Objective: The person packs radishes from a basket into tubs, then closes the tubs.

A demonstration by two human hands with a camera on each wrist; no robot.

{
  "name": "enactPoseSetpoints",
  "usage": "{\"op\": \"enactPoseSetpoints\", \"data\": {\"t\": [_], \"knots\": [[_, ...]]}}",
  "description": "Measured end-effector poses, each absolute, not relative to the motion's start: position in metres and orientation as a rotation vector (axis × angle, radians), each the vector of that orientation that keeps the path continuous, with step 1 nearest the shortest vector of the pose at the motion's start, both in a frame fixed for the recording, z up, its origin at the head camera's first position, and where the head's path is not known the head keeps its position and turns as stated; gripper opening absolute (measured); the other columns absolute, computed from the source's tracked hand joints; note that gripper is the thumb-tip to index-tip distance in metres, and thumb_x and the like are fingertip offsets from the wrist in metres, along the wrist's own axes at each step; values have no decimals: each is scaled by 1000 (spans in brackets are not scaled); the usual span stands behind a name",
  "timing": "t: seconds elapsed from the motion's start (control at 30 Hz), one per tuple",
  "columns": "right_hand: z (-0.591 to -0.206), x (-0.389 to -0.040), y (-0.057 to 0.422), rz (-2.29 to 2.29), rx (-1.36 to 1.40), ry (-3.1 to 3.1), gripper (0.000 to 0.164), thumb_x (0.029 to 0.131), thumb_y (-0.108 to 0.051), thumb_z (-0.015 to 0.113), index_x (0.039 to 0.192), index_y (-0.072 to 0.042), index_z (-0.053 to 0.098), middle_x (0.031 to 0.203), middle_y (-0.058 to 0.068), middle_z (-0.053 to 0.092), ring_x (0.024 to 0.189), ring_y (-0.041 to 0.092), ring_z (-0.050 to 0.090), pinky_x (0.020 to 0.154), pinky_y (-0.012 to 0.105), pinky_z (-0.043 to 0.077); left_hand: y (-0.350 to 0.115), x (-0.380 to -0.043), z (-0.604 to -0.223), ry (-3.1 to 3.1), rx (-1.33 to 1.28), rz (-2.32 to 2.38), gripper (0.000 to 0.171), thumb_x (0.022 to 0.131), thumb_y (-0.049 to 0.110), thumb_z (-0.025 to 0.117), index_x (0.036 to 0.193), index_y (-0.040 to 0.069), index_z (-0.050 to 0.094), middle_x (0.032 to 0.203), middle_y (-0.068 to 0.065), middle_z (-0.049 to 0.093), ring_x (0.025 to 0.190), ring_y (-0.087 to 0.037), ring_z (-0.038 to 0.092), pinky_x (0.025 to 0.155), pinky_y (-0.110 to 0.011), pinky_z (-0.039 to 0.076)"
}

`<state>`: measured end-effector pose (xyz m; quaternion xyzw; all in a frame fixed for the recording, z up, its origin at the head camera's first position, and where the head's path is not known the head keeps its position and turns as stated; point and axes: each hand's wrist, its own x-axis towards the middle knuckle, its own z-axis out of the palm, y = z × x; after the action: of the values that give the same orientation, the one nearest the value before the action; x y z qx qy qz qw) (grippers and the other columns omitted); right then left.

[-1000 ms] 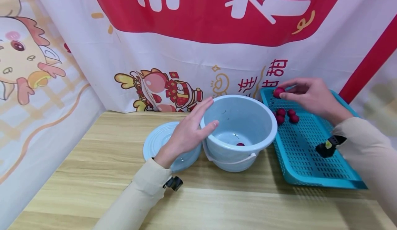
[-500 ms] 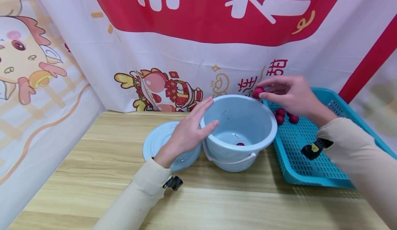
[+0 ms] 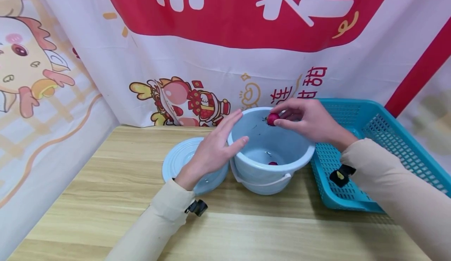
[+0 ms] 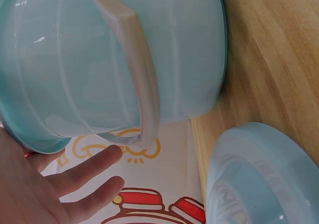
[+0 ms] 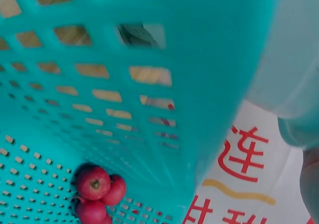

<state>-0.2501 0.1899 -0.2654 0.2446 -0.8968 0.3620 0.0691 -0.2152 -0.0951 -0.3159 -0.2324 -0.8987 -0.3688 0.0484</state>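
My right hand (image 3: 306, 119) pinches a small red radish (image 3: 272, 119) between thumb and fingertips, over the back part of the light-blue bucket's (image 3: 264, 184) opening. On the bucket's floor lies another radish (image 3: 273, 163), partly hidden by the front wall. My left hand (image 3: 213, 148) rests against the bucket's left rim with its fingers straight; in the left wrist view those fingers (image 4: 87, 171) spread beside the outer wall. Several radishes (image 5: 93, 182) sit clustered in the teal basket (image 3: 331, 201), where the right arm hides them from the head view.
A light-blue lid (image 3: 175, 159) lies on the wooden table (image 3: 116, 182), left of the bucket and partly under my left wrist. The bucket's pale handle (image 3: 264, 183) hangs down in front. Behind the table hangs a printed cloth (image 3: 197, 57).
My right hand has carried the radish leftward from above the basket to over the bucket's mouth. The left hand stays at the rim.
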Motion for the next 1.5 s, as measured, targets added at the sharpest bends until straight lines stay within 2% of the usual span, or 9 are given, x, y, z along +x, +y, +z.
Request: {"op": "enactPoseSetpoints", "data": {"t": [0.37,0.97,1.5], "knots": [[-273,-252,180,1037,778,-2704,39,90,-20,86,128,-17,76,121,6,78,101,23,77,91,49,66,-95,-216,-315,-2743,-709,-1132,76,102,62,49,169,32,28,177,18,19,164,-20,28,123,-70,35],[-279,-252,180,877,824,-2704,38,89,-20,87,126,-14,77,113,5,80,94,19,74,84,44,66,-95,-216,-315,-2741,-712,-1136,76,102,61,50,169,32,28,177,19,18,164,-20,28,122,-69,37],[-277,-252,179,886,810,-2729,38,91,-18,85,127,-15,77,117,6,79,96,21,75,88,47,66,-95,-215,-316,-2736,-707,-1132,77,102,64,48,169,33,28,176,21,18,163,-20,29,123,-69,36]]}}
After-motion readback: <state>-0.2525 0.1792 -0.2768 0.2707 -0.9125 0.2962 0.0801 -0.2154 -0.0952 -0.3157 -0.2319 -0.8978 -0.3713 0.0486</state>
